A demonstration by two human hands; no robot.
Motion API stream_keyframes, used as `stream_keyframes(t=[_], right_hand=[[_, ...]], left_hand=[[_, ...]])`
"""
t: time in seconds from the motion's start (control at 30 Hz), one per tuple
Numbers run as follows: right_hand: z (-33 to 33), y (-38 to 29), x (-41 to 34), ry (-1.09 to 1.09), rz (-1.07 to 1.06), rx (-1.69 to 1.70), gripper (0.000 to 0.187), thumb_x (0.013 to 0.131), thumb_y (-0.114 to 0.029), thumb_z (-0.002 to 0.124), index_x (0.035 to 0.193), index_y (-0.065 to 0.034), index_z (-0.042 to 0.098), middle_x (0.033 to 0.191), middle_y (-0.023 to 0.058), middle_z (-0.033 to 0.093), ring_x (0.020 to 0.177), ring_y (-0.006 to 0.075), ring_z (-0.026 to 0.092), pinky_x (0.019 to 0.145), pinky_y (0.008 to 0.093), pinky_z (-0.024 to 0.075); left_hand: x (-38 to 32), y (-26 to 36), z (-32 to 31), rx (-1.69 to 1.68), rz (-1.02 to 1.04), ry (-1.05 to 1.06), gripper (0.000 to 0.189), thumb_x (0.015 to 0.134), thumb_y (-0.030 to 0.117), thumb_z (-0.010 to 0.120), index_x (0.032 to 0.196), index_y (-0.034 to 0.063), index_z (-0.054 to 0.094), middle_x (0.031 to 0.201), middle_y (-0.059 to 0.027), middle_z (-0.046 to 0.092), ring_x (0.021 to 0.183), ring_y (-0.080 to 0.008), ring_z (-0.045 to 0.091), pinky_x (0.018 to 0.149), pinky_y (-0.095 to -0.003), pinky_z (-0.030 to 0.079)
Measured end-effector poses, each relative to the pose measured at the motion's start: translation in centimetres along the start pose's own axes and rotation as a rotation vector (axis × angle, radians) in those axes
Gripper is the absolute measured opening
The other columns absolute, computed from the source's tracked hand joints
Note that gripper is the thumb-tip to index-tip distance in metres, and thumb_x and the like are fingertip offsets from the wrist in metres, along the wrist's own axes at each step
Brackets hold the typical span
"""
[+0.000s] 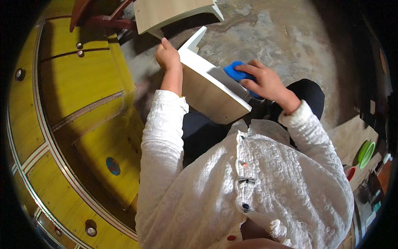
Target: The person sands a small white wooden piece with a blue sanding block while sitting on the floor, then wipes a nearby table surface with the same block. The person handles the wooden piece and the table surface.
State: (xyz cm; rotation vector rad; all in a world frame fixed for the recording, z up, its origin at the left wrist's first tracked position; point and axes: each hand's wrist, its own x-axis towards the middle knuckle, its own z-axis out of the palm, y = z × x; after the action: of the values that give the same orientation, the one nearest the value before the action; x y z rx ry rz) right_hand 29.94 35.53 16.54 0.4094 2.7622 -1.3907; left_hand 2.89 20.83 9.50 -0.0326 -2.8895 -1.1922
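A small stool (211,96) with a light wood-grain top and white edges is tipped on its side in front of my knees. My left hand (168,57) grips its upper left corner, where a white leg panel (193,39) sticks out. In my right hand (264,79) is a blue cloth or sponge (235,70), held at the stool's underside. Much of that underside is turned away from view, so whether the blue piece touches it I cannot tell.
Another piece with a wood-grain top (174,12) stands on the concrete floor (261,34) ahead. Dark red wooden furniture (108,21) is beside it. Yellow cabinets (84,74) line my left. Green (367,154) and red basins (350,173) lie far right.
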Motion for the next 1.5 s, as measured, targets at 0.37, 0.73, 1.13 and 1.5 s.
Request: stream_keyframes(t=[0.37,0.73,1.13,1.5], right_hand=[[4.4,0.4,2.9,-0.122,0.115,-0.116,0.067,0.075,-0.044,0.074,0.132,-0.0172,0.049,0.112,0.0158,0.054,0.107,0.0358,0.057,0.085,0.0452,0.0511],[4.1,0.7,11.4,0.166,-0.403,0.059,0.038,0.089,-0.023,0.061,0.126,-0.0172,0.058,0.108,0.0161,0.058,0.102,0.036,0.058,0.086,0.044,0.0489],[6.6,-0.5,20.7,-0.042,-0.37,0.08,0.036,0.091,-0.023,0.056,0.127,-0.0234,0.059,0.107,0.0152,0.059,0.1,0.0364,0.06,0.086,0.0429,0.0491],[-4.5,5.0,4.3,-0.624,-0.244,0.037,0.039,0.089,-0.013,0.06,0.127,-0.0153,0.06,0.107,0.0141,0.064,0.096,0.0295,0.063,0.085,0.0393,0.0497]], left_hand=[[1.8,-4.7,-1.7,-0.487,0.098,-0.391,0.042,0.099,0.038,0.047,0.119,0.0008,0.052,0.113,-0.0098,0.057,0.105,-0.0197,0.052,0.095,-0.0331,0.039],[1.6,-10.0,-1.6,-0.121,0.427,-0.65,0.063,0.081,0.045,0.073,0.117,-0.0012,0.049,0.11,-0.0199,0.056,0.103,-0.0339,0.054,0.089,-0.0432,0.043],[1.3,-10.2,-3.0,-0.166,0.373,-0.719,0.07,0.081,0.053,0.069,0.119,-0.0016,0.047,0.109,-0.0211,0.056,0.103,-0.0357,0.054,0.089,-0.0437,0.043],[0.9,-9.4,-2.8,-0.271,0.322,-0.706,0.058,0.083,0.044,0.073,0.113,-0.0014,0.052,0.104,-0.0147,0.06,0.096,-0.0223,0.057,0.083,-0.0377,0.047]])
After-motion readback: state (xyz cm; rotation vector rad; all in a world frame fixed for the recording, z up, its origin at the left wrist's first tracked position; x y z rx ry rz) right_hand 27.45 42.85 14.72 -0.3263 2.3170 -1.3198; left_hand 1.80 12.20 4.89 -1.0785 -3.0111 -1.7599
